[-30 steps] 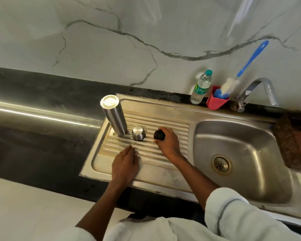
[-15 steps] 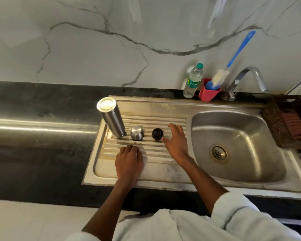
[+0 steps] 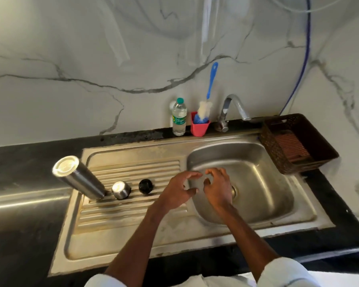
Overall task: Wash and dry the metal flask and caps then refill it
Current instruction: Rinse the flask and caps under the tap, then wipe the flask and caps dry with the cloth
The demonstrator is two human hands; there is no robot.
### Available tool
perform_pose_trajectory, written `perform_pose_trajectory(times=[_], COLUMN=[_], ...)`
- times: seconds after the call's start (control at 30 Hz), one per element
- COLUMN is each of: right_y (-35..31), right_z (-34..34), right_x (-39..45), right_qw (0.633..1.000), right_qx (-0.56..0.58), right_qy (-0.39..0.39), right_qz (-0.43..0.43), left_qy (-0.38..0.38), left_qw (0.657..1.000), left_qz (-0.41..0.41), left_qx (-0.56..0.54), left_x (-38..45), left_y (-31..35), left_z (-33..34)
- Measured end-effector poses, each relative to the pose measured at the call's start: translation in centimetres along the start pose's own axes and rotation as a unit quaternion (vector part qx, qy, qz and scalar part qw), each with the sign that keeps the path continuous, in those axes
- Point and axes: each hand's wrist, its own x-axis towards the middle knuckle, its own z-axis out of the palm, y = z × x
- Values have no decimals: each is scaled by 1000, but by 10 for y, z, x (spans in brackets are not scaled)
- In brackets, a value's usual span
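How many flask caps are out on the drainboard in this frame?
2. A steel cap sits just right of the flask on the drainboard; a black cap sits right of the steel one, left of the left hand. Neither is being held.

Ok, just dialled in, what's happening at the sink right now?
Nothing is being held. The left hand and right hand hang loosely curled over the sink basin, fingertips close together. The metal flask, steel cap and black cap stand in a row on the drainboard. No water shows at the tap.
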Motion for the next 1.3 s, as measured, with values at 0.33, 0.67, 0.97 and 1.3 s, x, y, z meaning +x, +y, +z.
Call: perform_pose_trajectory(times=[0.33,0.67,0.97,1.3], right_y=[66,97,105,173], right_z=[-38,-61,-113,-210], right_x=[33,55,74,191], right_qw=[999,999,985,985], right_qx=[31,41,36,-114], right_qy=[-6,-16,157,50], right_qz=[39,18,-61,121], left_qy=[-468,37,74,-49], left_qw=[826,980,987,998], left_qz=[-235,-187,-96,-5], left_qx=[-210,49,108,38], left_x=[47,76,92,181], left_y=[2,1,33,127], left_z=[21,88,98,169])
